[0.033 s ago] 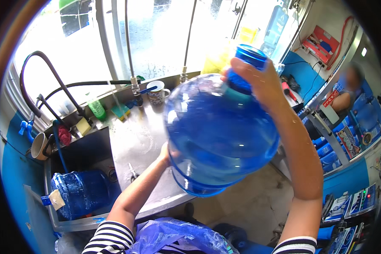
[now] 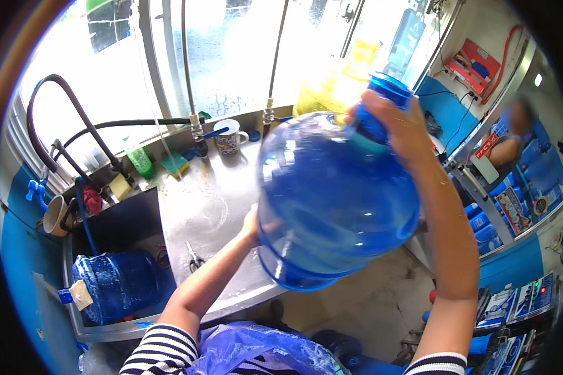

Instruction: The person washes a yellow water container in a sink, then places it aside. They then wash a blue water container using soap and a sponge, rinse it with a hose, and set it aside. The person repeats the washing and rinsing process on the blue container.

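A large, clear blue water jug [image 2: 338,200] hangs tilted in the air over the counter's right edge, its neck up and to the right. My right hand [image 2: 399,122] is wrapped round the neck just under the rim. Against the jug's lower left side presses my left hand [image 2: 251,225]; most of its fingers are hidden behind the jug. Liquid seems to show inside, though motion blurs it. On the steel counter [image 2: 209,215], scissors [image 2: 194,255] lie beside my left forearm.
A second blue jug [image 2: 122,284], with suds on it, lies in the sink [image 2: 116,225]. Along the window ledge are a green bottle [image 2: 141,164], a sponge [image 2: 176,164] and a patterned mug [image 2: 228,140]. At right, a person [image 2: 510,144] sits beyond a metal frame.
Both hands have carried the jug a little to the right. More of the scissors and the counter now shows to its left.
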A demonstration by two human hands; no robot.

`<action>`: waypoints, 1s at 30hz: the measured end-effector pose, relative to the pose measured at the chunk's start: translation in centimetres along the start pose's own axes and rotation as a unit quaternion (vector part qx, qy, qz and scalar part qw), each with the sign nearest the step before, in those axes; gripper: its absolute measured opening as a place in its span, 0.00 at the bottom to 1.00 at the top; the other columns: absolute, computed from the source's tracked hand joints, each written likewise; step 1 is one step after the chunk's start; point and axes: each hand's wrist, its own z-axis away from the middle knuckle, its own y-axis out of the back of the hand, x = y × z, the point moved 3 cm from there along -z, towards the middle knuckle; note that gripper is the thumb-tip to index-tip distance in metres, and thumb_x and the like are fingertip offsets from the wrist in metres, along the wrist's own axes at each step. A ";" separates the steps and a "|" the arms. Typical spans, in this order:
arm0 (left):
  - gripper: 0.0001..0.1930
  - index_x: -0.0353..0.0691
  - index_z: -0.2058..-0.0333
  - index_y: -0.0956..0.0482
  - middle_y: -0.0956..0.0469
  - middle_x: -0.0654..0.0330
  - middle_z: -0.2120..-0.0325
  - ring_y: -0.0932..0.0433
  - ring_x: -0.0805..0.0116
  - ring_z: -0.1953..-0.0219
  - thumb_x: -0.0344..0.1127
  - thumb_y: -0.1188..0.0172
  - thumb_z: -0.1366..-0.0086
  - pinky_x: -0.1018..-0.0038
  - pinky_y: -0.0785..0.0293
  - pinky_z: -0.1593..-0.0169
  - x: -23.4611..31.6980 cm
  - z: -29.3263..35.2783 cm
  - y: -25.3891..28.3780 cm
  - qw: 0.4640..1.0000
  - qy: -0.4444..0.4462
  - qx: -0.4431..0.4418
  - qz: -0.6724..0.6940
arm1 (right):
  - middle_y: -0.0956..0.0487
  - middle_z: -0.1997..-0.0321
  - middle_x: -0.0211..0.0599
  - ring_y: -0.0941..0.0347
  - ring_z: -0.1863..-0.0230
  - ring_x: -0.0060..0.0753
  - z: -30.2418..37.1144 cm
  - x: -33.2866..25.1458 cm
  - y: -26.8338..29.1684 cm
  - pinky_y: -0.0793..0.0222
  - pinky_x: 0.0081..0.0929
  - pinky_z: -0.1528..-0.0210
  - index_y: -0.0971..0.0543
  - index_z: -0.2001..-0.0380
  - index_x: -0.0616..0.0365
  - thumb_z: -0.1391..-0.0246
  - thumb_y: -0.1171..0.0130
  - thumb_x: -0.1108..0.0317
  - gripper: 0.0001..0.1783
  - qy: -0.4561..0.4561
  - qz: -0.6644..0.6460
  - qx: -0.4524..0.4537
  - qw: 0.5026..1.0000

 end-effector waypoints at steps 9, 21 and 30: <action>0.14 0.41 0.57 0.23 0.31 0.38 0.58 0.29 0.37 0.57 0.40 0.49 0.36 0.54 0.32 0.48 -0.5 -8.6 -14.2 0.969 -0.043 0.051 -0.238 | 0.20 0.68 0.43 0.21 0.62 0.37 -0.5 7.0 18.6 0.26 0.34 0.52 0.29 0.58 0.60 0.49 0.37 0.57 0.22 -0.065 -0.110 -0.045 0.991; 0.15 0.41 0.48 0.30 0.28 0.49 0.55 0.22 0.48 0.59 0.36 0.50 0.32 0.62 0.18 0.64 -3.7 -1.3 17.9 0.825 0.150 0.413 0.355 | 0.29 0.48 0.51 0.31 0.46 0.51 3.8 6.9 17.9 0.31 0.41 0.48 0.30 0.43 0.58 0.46 0.38 0.53 0.31 -0.043 0.594 0.415 0.687; 0.20 0.52 0.50 0.22 0.30 0.58 0.51 0.29 0.55 0.52 0.47 0.61 0.29 0.46 0.31 0.49 3.1 0.0 15.0 0.910 0.182 0.298 0.223 | 0.28 0.44 0.59 0.32 0.43 0.56 -20.5 16.8 9.5 0.36 0.42 0.41 0.32 0.45 0.68 0.56 0.34 0.39 0.47 -0.014 0.415 0.226 0.881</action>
